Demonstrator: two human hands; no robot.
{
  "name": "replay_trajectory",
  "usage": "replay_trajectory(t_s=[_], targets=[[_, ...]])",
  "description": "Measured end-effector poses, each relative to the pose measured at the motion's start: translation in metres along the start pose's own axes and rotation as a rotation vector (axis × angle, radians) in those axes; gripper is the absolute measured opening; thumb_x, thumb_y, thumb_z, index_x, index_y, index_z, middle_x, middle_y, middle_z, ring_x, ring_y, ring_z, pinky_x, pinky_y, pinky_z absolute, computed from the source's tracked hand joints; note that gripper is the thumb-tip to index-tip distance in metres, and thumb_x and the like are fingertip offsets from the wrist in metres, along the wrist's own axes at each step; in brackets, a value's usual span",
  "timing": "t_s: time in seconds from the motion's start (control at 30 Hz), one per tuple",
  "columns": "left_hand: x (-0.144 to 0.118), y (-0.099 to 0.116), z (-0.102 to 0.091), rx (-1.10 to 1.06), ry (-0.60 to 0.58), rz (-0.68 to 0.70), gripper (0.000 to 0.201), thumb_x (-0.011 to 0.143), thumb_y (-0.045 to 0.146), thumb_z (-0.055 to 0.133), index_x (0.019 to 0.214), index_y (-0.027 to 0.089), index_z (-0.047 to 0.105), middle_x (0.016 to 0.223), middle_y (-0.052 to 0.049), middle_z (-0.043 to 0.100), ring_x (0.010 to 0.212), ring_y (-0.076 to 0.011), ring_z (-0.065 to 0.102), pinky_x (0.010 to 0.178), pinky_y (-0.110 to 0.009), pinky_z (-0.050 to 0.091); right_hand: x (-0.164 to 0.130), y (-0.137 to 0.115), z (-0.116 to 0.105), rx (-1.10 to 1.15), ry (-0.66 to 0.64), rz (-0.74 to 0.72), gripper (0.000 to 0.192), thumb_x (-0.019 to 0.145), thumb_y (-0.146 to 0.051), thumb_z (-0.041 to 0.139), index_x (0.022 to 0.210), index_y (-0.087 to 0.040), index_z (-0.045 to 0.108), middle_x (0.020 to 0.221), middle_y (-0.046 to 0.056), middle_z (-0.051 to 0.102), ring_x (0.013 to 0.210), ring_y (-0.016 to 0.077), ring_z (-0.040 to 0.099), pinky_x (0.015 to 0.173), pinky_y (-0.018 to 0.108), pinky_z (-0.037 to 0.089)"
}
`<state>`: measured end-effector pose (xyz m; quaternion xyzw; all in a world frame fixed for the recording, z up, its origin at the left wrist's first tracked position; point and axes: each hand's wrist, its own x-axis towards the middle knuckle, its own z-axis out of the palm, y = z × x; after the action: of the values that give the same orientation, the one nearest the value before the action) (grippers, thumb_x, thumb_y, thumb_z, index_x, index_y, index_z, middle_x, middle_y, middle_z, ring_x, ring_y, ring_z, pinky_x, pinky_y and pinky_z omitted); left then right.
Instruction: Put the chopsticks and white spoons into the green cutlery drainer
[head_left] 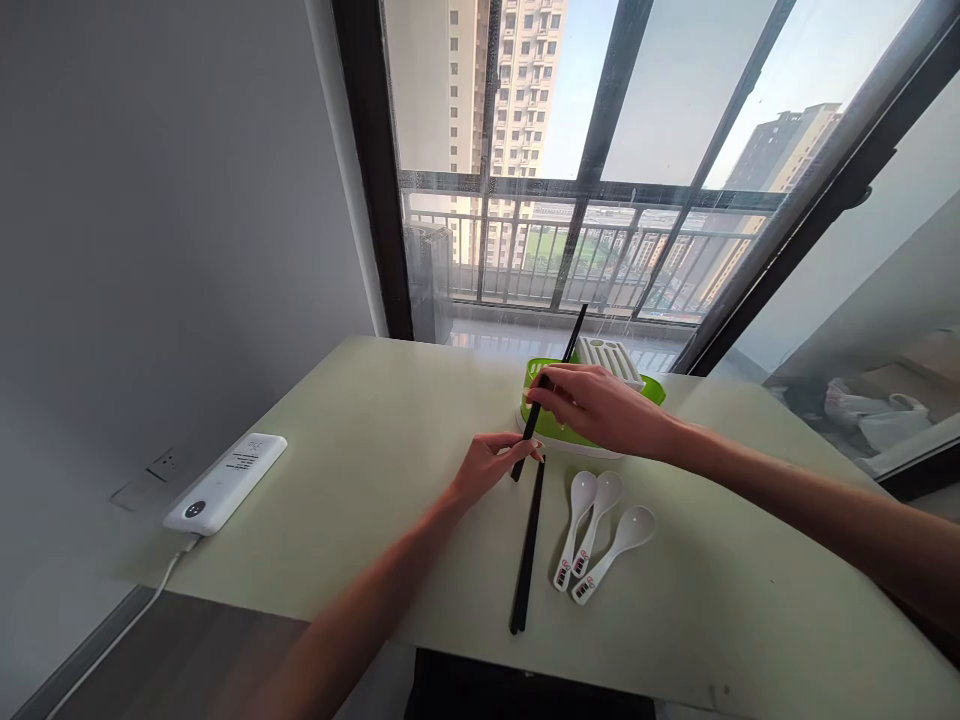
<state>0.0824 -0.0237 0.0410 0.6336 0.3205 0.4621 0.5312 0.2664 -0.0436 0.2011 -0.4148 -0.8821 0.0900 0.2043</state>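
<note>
Left hand (489, 466) and right hand (596, 408) fingers clamp on slender black chopsticks (531, 424), near the green plastic basket (559, 433).

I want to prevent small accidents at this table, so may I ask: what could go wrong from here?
The white slotted piece sits at a slant at the green holder, close behind the right hand; a bump might make it slip.

The lower end of the held chopsticks, by the left hand, is near the upper end of the loose chopsticks on the table, so it could perhaps knock them askew.
</note>
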Motion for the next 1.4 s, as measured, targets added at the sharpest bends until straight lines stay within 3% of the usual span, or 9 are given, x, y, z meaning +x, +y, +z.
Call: replay_trajectory(t_s=[0.23,0.47,0.67,0.77,0.9,1.1,1.4], targets=[[0.003,0.001,-0.008,0.017,-0.101,-0.031,0.027,0.086,0.046,0.076,0.088,0.021,0.086,0.098,-0.007,0.082,0.099,-0.0265,0.072,0.094,-0.035,0.051,-0.003,0.000,0.000,0.020,0.000,0.009,0.033,0.107,-0.039,0.043,0.085,-0.021,0.061,0.082,0.004,0.069,0.071,0.0182,0.061,0.066,0.029,0.039],[0.006,-0.010,-0.007,-0.003,-0.093,-0.107,0.031,0.077,0.050,0.082,0.088,0.021,0.085,0.096,-0.007,0.082,0.098,-0.0270,0.071,0.088,-0.034,0.051,-0.004,-0.001,-0.006,-0.005,0.031,-0.020,0.038,0.108,-0.039,0.039,0.083,-0.021,0.062,0.085,0.005,0.070,0.072,0.0177,0.062,0.067,0.030,0.041],[0.013,-0.019,-0.013,-0.137,0.132,-0.097,0.057,0.089,0.069,0.061,0.116,0.021,0.075,0.122,-0.011,0.076,0.119,-0.0260,0.063,0.096,-0.035,0.045,-0.001,-0.004,-0.057,0.018,0.306,0.136,0.037,0.104,-0.045,0.044,0.091,-0.020,0.067,0.070,0.002,0.068,0.062,0.0163,0.060,0.064,0.031,0.042],[0.016,-0.025,-0.017,-0.198,0.239,-0.135,0.063,0.089,0.074,0.056,0.110,0.017,0.074,0.114,-0.014,0.076,0.110,-0.0249,0.065,0.091,-0.035,0.046,0.000,-0.002,-0.084,0.002,0.434,0.188,0.039,0.104,-0.049,0.044,0.091,-0.020,0.068,0.068,0.004,0.067,0.060,0.0175,0.059,0.062,0.034,0.042],[0.018,-0.031,-0.018,-0.247,0.274,-0.171,0.063,0.086,0.074,0.062,0.099,0.014,0.074,0.097,-0.011,0.074,0.096,-0.0220,0.066,0.085,-0.033,0.045,0.001,0.005,-0.103,-0.055,0.492,0.194,0.040,0.104,-0.053,0.043,0.090,-0.024,0.066,0.072,0.007,0.069,0.068,0.0227,0.063,0.069,0.038,0.044],[0.018,-0.032,-0.017,-0.296,0.300,-0.180,0.060,0.082,0.073,0.066,0.096,0.015,0.073,0.093,-0.008,0.071,0.092,-0.0200,0.064,0.081,-0.031,0.044,0.005,0.031,-0.103,-0.123,0.503,0.240,0.034,0.104,-0.046,0.045,0.085,-0.024,0.064,0.070,0.006,0.069,0.067,0.0227,0.065,0.070,0.038,0.045],[0.018,-0.032,-0.018,-0.336,0.301,-0.188,0.059,0.083,0.074,0.066,0.091,0.016,0.073,0.090,-0.008,0.067,0.089,-0.0210,0.061,0.081,-0.034,0.042,0.023,0.078,-0.073,-0.110,0.301,0.248,0.037,0.102,-0.047,0.045,0.091,-0.020,0.068,0.068,0.004,0.072,0.063,0.0205,0.069,0.066,0.033,0.049]])
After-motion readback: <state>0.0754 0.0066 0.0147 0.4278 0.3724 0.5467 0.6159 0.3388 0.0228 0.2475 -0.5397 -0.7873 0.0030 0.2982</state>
